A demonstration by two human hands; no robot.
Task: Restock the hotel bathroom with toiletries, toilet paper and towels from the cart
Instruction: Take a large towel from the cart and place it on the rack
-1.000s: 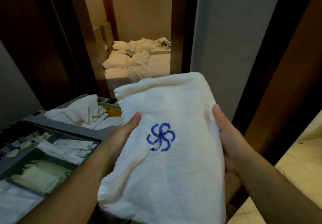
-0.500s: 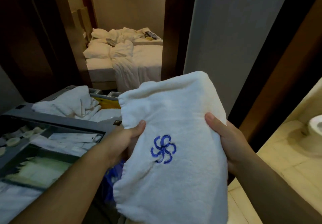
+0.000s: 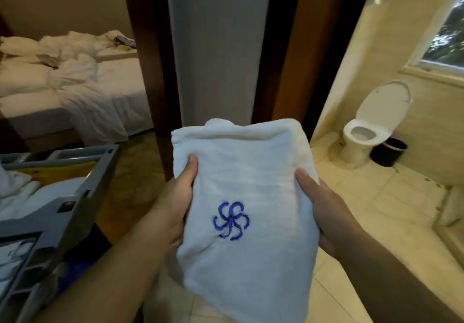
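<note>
Towel (image 3: 246, 189): white terry cloth, thick looped pile, matt. Emblem (image 3: 231, 221) is stitched in blue thread. Left of towel, cart (image 3: 82, 187) is seen as grey moulded plastic, matt. Behind towel, door frame (image 3: 288, 46) is noted as dark wood with a faint sheen. Right of towel: toilet (image 3: 371, 126) glossy white ceramic; floor tiles (image 3: 391, 197) smooth, cream.

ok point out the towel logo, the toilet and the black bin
towel logo (image 3: 231, 221), head view, centre of the blue stitching
toilet (image 3: 381, 106), head view, raised lid
black bin (image 3: 388, 155), head view, side wall
</note>
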